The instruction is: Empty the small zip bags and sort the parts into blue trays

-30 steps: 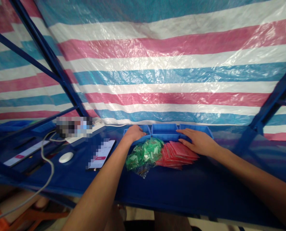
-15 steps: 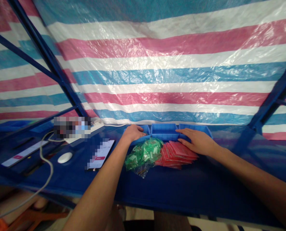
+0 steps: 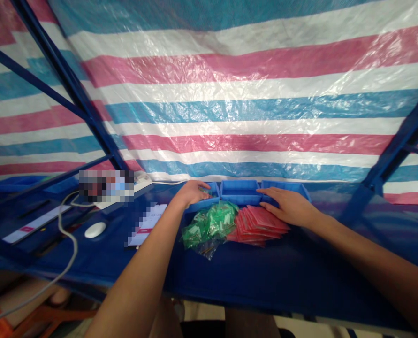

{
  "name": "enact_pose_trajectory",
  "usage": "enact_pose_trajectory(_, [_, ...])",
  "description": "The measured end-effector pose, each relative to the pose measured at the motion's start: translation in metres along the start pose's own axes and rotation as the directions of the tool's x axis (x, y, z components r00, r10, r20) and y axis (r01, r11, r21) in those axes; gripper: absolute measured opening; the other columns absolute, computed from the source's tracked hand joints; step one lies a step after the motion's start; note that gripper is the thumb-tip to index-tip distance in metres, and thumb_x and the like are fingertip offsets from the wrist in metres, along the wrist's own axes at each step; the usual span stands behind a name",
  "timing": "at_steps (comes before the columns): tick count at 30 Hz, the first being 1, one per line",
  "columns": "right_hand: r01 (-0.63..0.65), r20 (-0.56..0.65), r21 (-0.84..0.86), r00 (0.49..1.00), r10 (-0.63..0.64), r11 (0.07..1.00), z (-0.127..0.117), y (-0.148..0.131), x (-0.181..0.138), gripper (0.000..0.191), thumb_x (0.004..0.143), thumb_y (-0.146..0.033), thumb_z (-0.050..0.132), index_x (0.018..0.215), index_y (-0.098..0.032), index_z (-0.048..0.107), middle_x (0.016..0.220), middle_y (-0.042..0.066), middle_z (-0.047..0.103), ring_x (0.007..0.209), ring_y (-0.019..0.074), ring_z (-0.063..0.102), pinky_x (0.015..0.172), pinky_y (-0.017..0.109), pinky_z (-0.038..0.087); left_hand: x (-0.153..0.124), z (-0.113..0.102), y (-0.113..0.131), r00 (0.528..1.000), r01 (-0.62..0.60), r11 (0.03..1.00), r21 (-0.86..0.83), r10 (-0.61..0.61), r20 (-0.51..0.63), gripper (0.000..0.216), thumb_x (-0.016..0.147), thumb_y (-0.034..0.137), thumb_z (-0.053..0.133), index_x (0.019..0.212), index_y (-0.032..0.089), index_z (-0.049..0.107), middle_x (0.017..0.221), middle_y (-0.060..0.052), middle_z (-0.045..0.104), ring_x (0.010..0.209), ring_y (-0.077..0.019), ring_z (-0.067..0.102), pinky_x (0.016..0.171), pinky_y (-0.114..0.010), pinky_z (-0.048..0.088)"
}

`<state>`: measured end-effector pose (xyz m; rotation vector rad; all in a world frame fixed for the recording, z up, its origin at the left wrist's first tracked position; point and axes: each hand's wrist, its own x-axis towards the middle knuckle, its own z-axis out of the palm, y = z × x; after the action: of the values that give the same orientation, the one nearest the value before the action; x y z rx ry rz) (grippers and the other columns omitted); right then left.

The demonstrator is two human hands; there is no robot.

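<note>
Left hand: the left hand (image 3: 192,191) reaches out to the left blue bin (image 3: 203,196), fingers curled loosely over its near rim, and a small green bag (image 3: 205,190) peeks out at the fingertips. It looks pinched there, though the view is too small to be sure.
Right hand: the right hand (image 3: 289,205) lies flat, fingers spread and stretched forward, palm down over the front edge of the right blue bin (image 3: 293,187) and touching the top of the red stack.
Bins: three blue plastic bins sit in a row at the back of the bench; the middle blue bin (image 3: 239,191) stands between both hands, untouched.
Green bags: a loose heap of green bags (image 3: 210,225) lies just in front of the left and middle bins, right beside the left forearm.
Red bags: a fanned stack of red bags (image 3: 258,226) lies just right of the green heap, touching it, partly under the right hand.
Bench: a dark blue workbench (image 3: 265,277) carries it all.
Off to the left: a phone (image 3: 146,225) lies near the left arm, a white mouse (image 3: 95,229) farther left, with a grey cable (image 3: 66,234) looping past it.
Backdrop: a striped tarpaulin (image 3: 230,94) in pink, white and blue hangs behind.
</note>
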<state>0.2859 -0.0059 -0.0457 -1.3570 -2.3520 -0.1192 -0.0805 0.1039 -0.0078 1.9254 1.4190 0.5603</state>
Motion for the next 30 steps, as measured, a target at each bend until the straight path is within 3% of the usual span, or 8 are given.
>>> enact_pose_trajectory(6, [0.002, -0.014, 0.013, 1.0, -0.002, 1.0, -0.001, 0.0, 0.0, 0.05, 0.107, -0.047, 0.051, 0.153, -0.027, 0.057, 0.144, 0.011, 0.07, 0.128, 0.0329, 0.07, 0.109, 0.051, 0.057, -0.011, -0.003, 0.01, 0.999, 0.052, 0.987, -0.152, -0.049, 0.02, 0.056, 0.075, 0.018, 0.081, 0.129, 0.01, 0.069, 0.105, -0.017, 0.082, 0.096, -0.0289, 0.08, 0.079, -0.035, 0.063])
enact_pose_trajectory(14, [0.002, -0.004, -0.001, 1.0, -0.002, 1.0, -0.002, 0.0, 0.0, 0.05, 0.107, -0.046, 0.051, 0.153, -0.027, 0.057, 0.143, 0.011, 0.07, 0.128, 0.0326, 0.07, 0.11, 0.051, 0.057, -0.011, -0.004, 0.011, 0.992, 0.106, 0.987, -0.12, -0.097, 0.078, 0.051, 0.071, 0.03, 0.086, 0.118, 0.015, 0.076, 0.102, -0.013, 0.083, 0.091, -0.0295, 0.079, 0.076, -0.033, 0.061])
enact_pose_trajectory(23, [0.009, -0.011, 0.003, 1.0, -0.009, 1.0, -0.002, 0.0, 0.0, 0.05, 0.107, -0.047, 0.05, 0.153, -0.026, 0.057, 0.144, 0.012, 0.07, 0.128, 0.0332, 0.07, 0.109, 0.051, 0.057, -0.009, -0.002, 0.015, 0.986, -0.106, 0.994, -0.004, 0.106, 0.126, 0.038, 0.076, 0.038, 0.08, 0.106, 0.013, 0.079, 0.105, -0.013, 0.081, 0.093, -0.0253, 0.074, 0.084, -0.033, 0.058])
enact_pose_trajectory(30, [0.005, -0.002, -0.058, 1.0, -0.006, 0.998, -0.004, -0.003, -0.001, 0.048, 0.109, -0.045, 0.047, 0.152, -0.026, 0.057, 0.138, 0.012, 0.072, 0.12, 0.032, 0.073, 0.104, 0.047, 0.059, -0.022, -0.016, 0.042, 0.982, -0.179, 0.974, 0.137, 0.186, -0.038, 0.041, 0.075, 0.045, 0.083, 0.102, 0.016, 0.077, 0.088, -0.004, 0.075, 0.084, -0.0214, 0.067, 0.078, -0.03, 0.053])
